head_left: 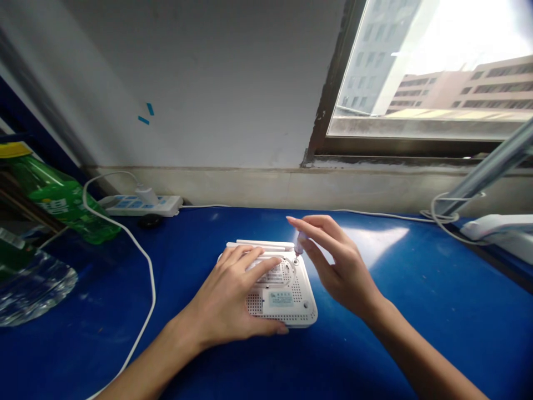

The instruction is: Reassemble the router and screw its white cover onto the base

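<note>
A white router (306,283) lies on the blue table with its vented, labelled underside facing up. Its antennas (266,245) are folded along the far edge. My left hand (231,294) grips the router from the left, fingers across its underside and thumb along the near edge. Between the thumb and fingers of my right hand (339,261) is a small screwdriver (299,244) with a pale purple handle. It stands nearly upright, its tip at the round hole in the router's far right corner. Whether a screw sits in that hole is too small to tell.
A white power strip (166,206) with a plugged-in adapter stands against the wall. Its white cable (153,289) runs down the table's left side. Plastic bottles (62,200) are at the left. A metal pole (478,172) with wound cable rises at the right, below the window.
</note>
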`<state>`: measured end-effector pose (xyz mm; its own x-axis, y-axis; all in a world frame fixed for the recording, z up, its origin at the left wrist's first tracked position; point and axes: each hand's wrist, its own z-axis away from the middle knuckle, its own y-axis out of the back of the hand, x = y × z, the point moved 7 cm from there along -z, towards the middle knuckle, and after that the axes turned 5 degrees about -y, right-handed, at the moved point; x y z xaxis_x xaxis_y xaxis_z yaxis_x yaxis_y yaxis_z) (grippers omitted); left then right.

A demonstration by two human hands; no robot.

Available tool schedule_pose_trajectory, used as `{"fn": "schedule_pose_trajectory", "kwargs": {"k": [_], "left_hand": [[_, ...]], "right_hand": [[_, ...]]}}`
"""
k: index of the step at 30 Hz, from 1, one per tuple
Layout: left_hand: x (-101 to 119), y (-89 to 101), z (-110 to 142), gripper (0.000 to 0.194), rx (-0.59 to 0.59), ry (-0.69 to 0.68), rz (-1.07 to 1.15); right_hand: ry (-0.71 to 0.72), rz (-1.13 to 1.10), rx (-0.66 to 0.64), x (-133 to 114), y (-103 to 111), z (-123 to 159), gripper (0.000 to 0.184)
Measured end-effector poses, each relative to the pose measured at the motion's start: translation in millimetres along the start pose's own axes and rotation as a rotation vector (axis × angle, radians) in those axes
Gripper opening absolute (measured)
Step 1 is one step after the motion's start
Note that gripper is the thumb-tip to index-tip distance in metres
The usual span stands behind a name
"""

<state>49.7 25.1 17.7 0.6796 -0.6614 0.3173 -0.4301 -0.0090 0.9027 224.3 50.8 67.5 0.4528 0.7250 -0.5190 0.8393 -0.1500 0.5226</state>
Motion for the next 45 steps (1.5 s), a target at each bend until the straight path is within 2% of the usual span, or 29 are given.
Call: {"fn": "schedule_pose_trajectory", "kwargs": {"k": [3, 10, 12, 17, 19, 24, 26, 31, 33, 38, 45], "left_hand": [[0, -0.1, 0, 0.097, -0.004, 0.002, -0.003], [0, 0.5, 0, 0.097, -0.019, 0.019, -0.002], [0, 0.6, 0, 0.097, -0.019, 0.020, -0.004], [0, 1.1, 0, 0.095, -0.004, 0.014, 0.002], [0, 0.7, 0, 0.095, -0.009, 0.015, 0.006], [0, -1.6, 1, 0.095, -0.030, 0.031, -0.009], [-1, -1.4, 1, 0.095, -0.022, 0.027, -0.011], [-1, 5.5, 1, 0.098, 0.010, -0.020, 0.026], [-1, 9.2, 1, 0.095, 0.019, -0.039, 0.051], [-1, 10.9, 1, 0.085, 0.017, -0.037, 0.064], [1, 11.7, 0, 0.084, 0.041, -0.045, 0.073]], "right_hand": [[0.011, -0.067, -0.064, 0, -2, 0, 0.050], [0.009, 0.016, 0.102, 2, 9, -2, 0.029], [0.008, 0.059, 0.118, 3, 10, -1, 0.029], [-0.002, -0.065, -0.044, 5, 1, 1, 0.049], [-0.004, -0.093, -0.059, 2, 0, -1, 0.046], [-0.019, 0.006, 0.044, 1, 6, -6, 0.024], [-0.045, 0.028, 0.049, 5, 8, -7, 0.027], [-0.063, -0.058, -0.091, 15, 6, -3, 0.044], [-0.052, -0.061, -0.075, 15, 7, -3, 0.040], [-0.051, 0.020, 0.013, 14, 7, -4, 0.016], [-0.067, -0.100, -0.129, 17, -2, -1, 0.042]]}}
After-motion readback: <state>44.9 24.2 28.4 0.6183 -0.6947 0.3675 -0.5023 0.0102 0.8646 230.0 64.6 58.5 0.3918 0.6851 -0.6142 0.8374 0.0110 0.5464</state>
